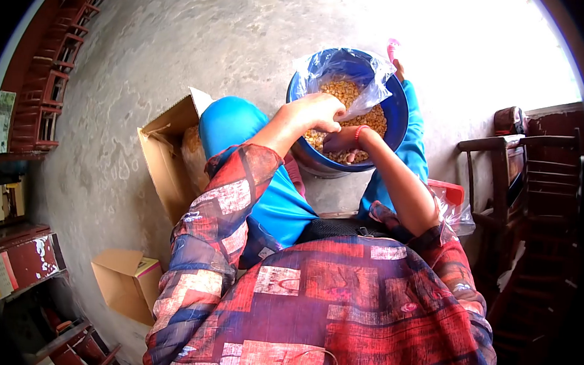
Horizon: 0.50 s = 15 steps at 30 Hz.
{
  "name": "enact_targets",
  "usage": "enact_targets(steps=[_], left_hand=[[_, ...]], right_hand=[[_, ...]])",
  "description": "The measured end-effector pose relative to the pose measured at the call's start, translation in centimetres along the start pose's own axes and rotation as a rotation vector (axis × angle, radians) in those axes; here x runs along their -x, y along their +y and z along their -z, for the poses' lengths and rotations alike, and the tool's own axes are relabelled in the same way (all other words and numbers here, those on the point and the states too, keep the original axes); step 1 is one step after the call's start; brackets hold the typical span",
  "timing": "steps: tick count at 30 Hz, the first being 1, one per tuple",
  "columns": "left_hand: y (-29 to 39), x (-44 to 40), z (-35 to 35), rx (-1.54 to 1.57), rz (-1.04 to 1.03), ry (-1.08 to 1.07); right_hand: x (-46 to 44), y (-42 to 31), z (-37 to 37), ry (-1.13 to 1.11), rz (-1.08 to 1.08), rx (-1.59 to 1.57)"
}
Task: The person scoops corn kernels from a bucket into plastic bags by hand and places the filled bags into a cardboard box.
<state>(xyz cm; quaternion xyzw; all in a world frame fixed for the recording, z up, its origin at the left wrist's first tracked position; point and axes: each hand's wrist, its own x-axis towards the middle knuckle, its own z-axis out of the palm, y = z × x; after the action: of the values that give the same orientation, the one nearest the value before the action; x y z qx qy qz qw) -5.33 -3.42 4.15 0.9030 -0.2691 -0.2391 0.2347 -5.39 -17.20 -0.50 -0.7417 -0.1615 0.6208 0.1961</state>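
Note:
A blue round bucket (395, 112) stands on the floor between the legs, lined with a clear plastic bag (374, 93) and filled with yellow kernels (341, 90). Over its near left rim, my left hand (317, 112) has its fingers bent together at the drawn-down edge of the bag. My right hand (340, 140), with a red band at the wrist, is low among the kernels at the near side. Its fingers are curled and partly hidden, and what they hold is too small to tell.
An open cardboard box (164, 166) with a wrapped thing inside stands by the left leg, and a smaller box (128, 283) lies nearer. Dark wooden chairs (504, 174) are at the right, with a red item (447, 190) beside the right leg. More wooden furniture (49, 97) lines the left.

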Motion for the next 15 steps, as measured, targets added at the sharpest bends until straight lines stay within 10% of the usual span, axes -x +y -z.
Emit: enact_targets(steps=[15], left_hand=[[0.2, -0.6, 0.6, 0.118, -0.005, 0.055]], right_hand=[[7.2, 0.2, 4.1, 0.118, 0.260, -0.369]])
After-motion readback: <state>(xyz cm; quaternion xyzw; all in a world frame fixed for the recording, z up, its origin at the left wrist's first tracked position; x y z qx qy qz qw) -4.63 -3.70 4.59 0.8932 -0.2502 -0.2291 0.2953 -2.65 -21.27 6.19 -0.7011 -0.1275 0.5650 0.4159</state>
